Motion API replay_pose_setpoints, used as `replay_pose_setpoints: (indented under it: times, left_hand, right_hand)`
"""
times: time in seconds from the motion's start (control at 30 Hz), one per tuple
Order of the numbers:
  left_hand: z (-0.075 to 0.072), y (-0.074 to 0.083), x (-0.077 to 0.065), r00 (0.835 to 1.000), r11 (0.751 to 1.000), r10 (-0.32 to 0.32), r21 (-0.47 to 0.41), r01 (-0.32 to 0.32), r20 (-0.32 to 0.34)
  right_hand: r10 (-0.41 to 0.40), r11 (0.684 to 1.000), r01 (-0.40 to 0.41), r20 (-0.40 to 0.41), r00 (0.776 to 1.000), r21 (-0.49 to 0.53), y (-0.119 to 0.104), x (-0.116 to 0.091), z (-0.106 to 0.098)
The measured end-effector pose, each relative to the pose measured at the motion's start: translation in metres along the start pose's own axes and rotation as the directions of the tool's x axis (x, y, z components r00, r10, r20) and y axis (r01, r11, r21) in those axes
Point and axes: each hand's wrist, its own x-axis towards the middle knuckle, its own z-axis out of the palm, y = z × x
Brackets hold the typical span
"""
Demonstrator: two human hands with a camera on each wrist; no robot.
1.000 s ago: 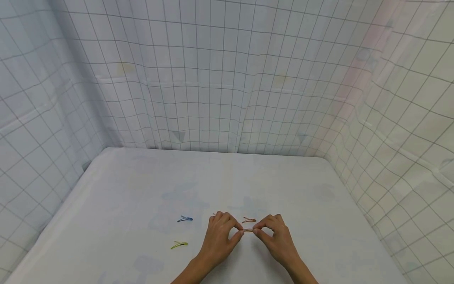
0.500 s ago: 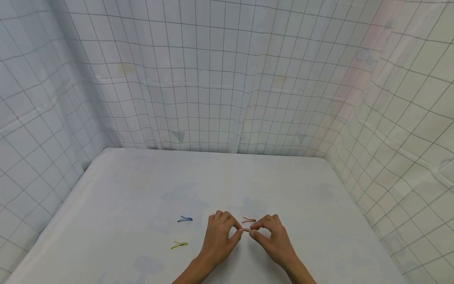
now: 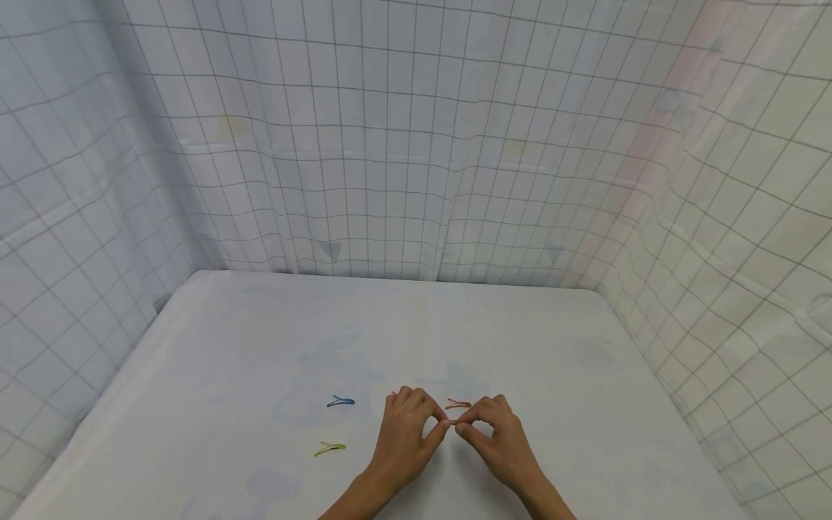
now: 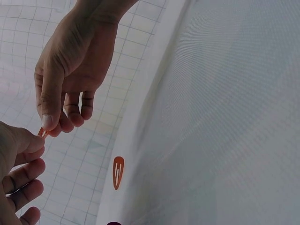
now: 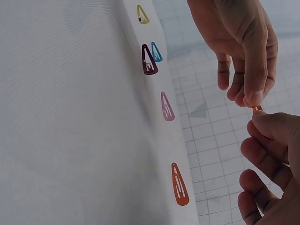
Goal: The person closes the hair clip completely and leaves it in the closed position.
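An orange snap hair clip (image 4: 43, 132) is held between both hands a little above the white table. My left hand (image 3: 406, 437) pinches one end of it between thumb and index finger. Its other end is pinched by the thumb and index finger of my right hand (image 3: 500, 440). Fingertips cover most of the clip, so only a short middle part shows. Just beyond the hands lies another orange hair clip (image 3: 458, 404) on the table.
More hair clips lie on the table: blue (image 3: 341, 401) and yellow-green (image 3: 330, 448) left of the hands, plus pink (image 5: 167, 107) and dark maroon (image 5: 149, 60) ones. White grid-patterned curtains (image 3: 403, 144) enclose the table (image 3: 273, 325) at the back and sides.
My right hand has slid slightly left along the held hair clip, toward my left hand, and less of the clip shows between the fingertips. The clips on the table have not moved.
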Motion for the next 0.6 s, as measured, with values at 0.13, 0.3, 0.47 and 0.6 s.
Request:
replay_pose_setpoints:
  times: [0.13, 0.3, 0.47, 0.6]
  left_hand:
    - [0.0, -0.0002, 0.0001, 1.0, 1.0, 0.008, 0.0, -0.008, 0.0]
    - [0.0002, -0.0012, -0.0001, 1.0, 1.0, 0.021, -0.003, -0.021, -0.003]
    - [0.0004, -0.0016, -0.0008, 1.0, 0.999, 0.03, -0.016, -0.03, -0.003]
    - [0.0003, -0.0016, -0.0009, 0.999, 0.999, 0.038, -0.033, -0.039, -0.004]
  right_hand:
    - [0.0, 1.0, 0.0, 0.007, 1.0, 0.008, 0.0005, -0.0003, -0.0005]
    - [-0.035, 0.999, 0.035, 0.002, 0.999, 0.004, 0.0017, -0.0005, -0.0007]
    - [-0.041, 0.999, 0.041, -0.001, 0.999, -0.002, 0.0032, -0.0008, -0.0005]
    - [-0.033, 0.999, 0.033, -0.001, 0.999, 0.008, 0.0039, -0.0008, -0.0008]
